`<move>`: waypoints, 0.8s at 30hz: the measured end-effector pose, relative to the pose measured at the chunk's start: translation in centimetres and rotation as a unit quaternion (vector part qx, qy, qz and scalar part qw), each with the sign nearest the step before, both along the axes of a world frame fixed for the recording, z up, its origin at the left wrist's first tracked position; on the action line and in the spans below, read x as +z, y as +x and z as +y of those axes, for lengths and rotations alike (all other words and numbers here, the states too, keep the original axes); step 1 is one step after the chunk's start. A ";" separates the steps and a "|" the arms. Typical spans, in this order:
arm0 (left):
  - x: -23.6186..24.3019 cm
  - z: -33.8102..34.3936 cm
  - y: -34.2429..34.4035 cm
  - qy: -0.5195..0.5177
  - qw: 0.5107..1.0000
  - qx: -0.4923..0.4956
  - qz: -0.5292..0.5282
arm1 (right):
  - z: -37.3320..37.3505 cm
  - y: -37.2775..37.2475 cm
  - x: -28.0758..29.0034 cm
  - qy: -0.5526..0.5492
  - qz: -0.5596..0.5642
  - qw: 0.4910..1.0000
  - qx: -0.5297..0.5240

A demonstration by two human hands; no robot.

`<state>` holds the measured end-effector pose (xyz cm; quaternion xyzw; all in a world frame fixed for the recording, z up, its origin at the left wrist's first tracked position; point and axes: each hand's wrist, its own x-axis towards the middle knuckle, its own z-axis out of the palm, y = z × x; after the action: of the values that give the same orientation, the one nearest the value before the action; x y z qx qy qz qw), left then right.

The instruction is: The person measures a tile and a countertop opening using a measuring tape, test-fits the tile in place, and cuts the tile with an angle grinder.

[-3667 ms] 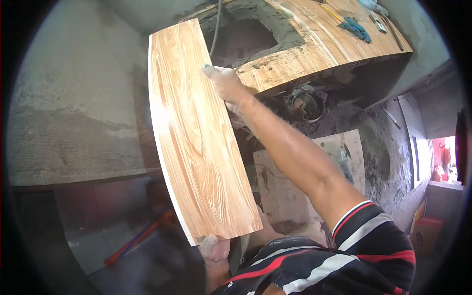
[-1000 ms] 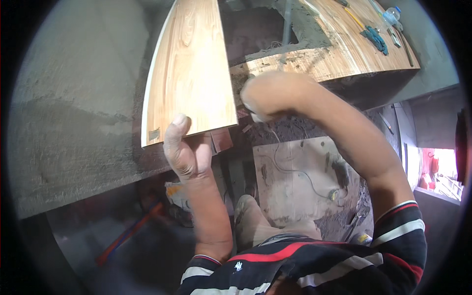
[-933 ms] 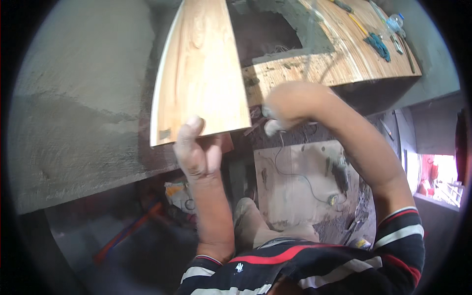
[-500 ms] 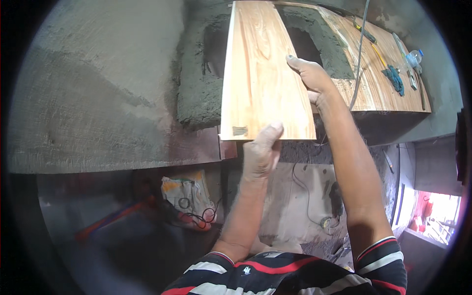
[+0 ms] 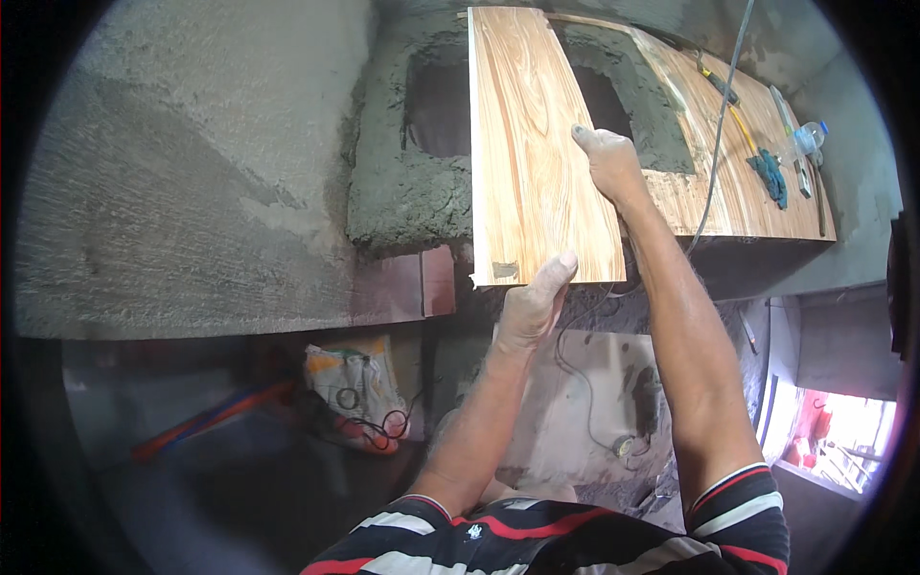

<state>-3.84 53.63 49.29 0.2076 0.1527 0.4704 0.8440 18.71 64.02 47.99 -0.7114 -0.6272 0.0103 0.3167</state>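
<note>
A long wood-grain tile with a pale left edge is held over the wet grey mortar bed. It covers the middle of a square opening in that bed. My left hand grips the tile's near edge, thumb on top and fingers underneath. On its right long edge my right hand is closed, thumb on the face and the other fingers mostly hidden below. A dark smudge marks the tile's near left corner.
Wood-grain tiles cover the right of the ledge. On them lie a blue-green glove, a yellow-handled tool and a plastic bottle. A grey cable hangs across. Below are a sack and a tile cutter-like red bar.
Both hands have shifted the tile to the right, and more of the mortar and opening shows on its left. The reddish ledge face below is more exposed. My grip stays the same.
</note>
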 end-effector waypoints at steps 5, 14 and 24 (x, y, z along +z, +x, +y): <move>-1.2 0.2 -0.6 -0.001 1.000 -0.013 0.010 | -0.1 -2.0 1.2 -0.040 0.205 0.976 -0.062; -1.6 0.4 -0.7 -0.010 1.000 0.000 -0.005 | 0.0 -2.8 2.6 -0.088 0.202 0.972 -0.081; -2.7 0.5 -1.1 -0.029 0.999 -0.018 -0.016 | 0.1 -2.7 1.7 -0.084 0.189 0.977 -0.060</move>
<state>-4.92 54.13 46.61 0.1781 0.1489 0.4534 0.8606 15.98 64.16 49.74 -0.7567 -0.5093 0.1786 0.3689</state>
